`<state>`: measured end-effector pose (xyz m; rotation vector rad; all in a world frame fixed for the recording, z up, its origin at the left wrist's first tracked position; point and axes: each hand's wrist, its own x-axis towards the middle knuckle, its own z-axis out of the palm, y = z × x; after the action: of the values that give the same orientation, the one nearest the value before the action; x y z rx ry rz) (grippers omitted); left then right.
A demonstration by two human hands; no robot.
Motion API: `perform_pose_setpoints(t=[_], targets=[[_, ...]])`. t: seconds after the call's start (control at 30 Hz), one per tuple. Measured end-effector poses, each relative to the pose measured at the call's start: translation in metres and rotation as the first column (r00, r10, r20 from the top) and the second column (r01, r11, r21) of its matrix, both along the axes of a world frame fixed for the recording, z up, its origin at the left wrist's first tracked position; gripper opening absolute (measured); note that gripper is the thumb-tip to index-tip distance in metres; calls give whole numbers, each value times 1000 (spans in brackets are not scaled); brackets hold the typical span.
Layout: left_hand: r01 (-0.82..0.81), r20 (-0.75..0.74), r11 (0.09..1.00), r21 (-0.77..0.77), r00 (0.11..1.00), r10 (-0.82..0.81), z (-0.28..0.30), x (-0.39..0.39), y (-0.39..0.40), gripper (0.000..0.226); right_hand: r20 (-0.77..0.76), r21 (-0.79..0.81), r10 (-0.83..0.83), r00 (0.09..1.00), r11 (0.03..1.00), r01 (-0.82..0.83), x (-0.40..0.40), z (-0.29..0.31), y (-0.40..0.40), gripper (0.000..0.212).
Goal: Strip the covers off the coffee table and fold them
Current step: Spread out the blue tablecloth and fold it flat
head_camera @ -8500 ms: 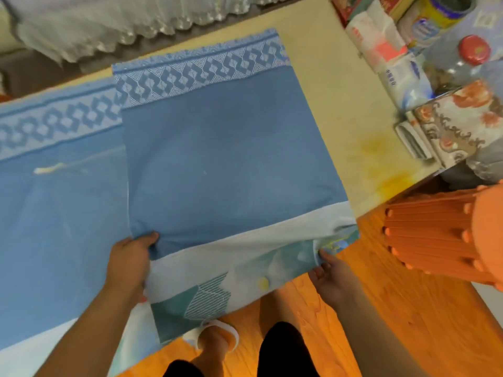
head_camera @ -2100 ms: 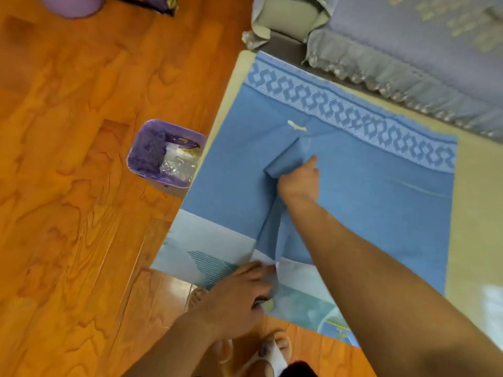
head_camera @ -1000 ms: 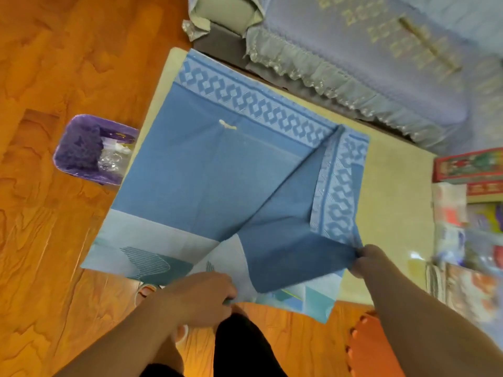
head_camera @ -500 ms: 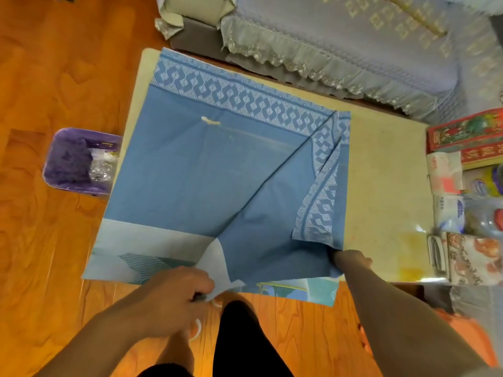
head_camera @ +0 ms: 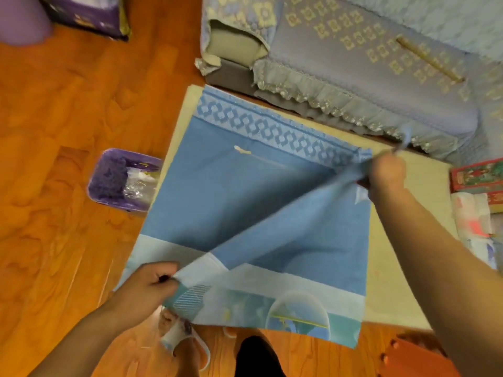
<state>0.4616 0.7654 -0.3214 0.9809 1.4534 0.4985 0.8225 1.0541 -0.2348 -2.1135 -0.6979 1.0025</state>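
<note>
The left hand point(head_camera: 148, 285) pinches the near edge of the blue cover point(head_camera: 217, 191), fingers curled tight. The right hand point(head_camera: 386, 172) grips its far corner, stretching a taut diagonal fold above the coffee table point(head_camera: 394, 281).

The right hand point(head_camera: 386, 170), which gripped the blue cover point(head_camera: 217, 191) at the table's near edge half a second ago, now holds it raised at the far edge, stretching a taut diagonal fold toward the left hand point(head_camera: 152, 284).

I can read no text: the print on the red box point(head_camera: 477, 176) at the right edge of the frame is too blurred.
</note>
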Motion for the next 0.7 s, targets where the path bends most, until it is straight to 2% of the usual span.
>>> perform_pose_setpoints(t=[0.07, 0.1, 0.17, 0.2, 0.23, 0.3, 0.33, 0.37, 0.4, 0.47, 0.57, 0.7], targets=[[-190, 19, 981, -51, 981, 191, -2, -16, 0, 17, -81, 21, 218, 973, 976, -217, -63, 8, 51, 21], [-284, 20, 956, -72, 958, 287, -10, -24, -2, 23, -106, 13, 290, 951, 957, -290, -105, 7, 74, 25], [-434, -12, 894, -114, 900, 435, -39, -33, -9, 35, -242, -23, 478, 844, 867, -498, -176, -20, 91, 30], [-491, -48, 860, -137, 871, 489, -57, -36, -14, 33, -230, -74, 612, 756, 764, -641, -201, -43, 91, 29], [-545, -98, 820, -172, 838, 537, -74, -36, -17, 29, -180, -141, 752, 634, 619, -773, -221, -67, 84, 26], [-628, -205, 746, -222, 778, 593, -110, -39, -24, 25, 5, -256, 954, 300, 291, -922, -253, -118, 54, 16], [-646, -246, 729, -229, 763, 598, -128, -39, -28, 22, 86, -304, 986, 142, 162, -939, -263, -145, 32, 20], [-656, -296, 722, -222, 751, 591, -141, -37, -30, 17, 144, -338, 989, 22, 70, -939, -264, -168, 5, 32], [-659, -347, 723, -204, 740, 576, -148, -36, -31, 12, 186, -365, 981, -51, 21, -931, -258, -188, -23, 46], [-655, -412, 739, -159, 724, 553, -160, -34, -34, 6, 286, -380, 955, -80, 37, -924, -228, -215, -75, 58], [-638, -426, 756, -149, 731, 533, -159, -35, -36, 13, 394, -408, 919, -20, 155, -900, -161, -247, -122, 71], [-612, -460, 782, -118, 731, 504, -160, -41, -39, 18, 325, -641, 946, -8, 214, -737, -110, -255, -141, 89]])
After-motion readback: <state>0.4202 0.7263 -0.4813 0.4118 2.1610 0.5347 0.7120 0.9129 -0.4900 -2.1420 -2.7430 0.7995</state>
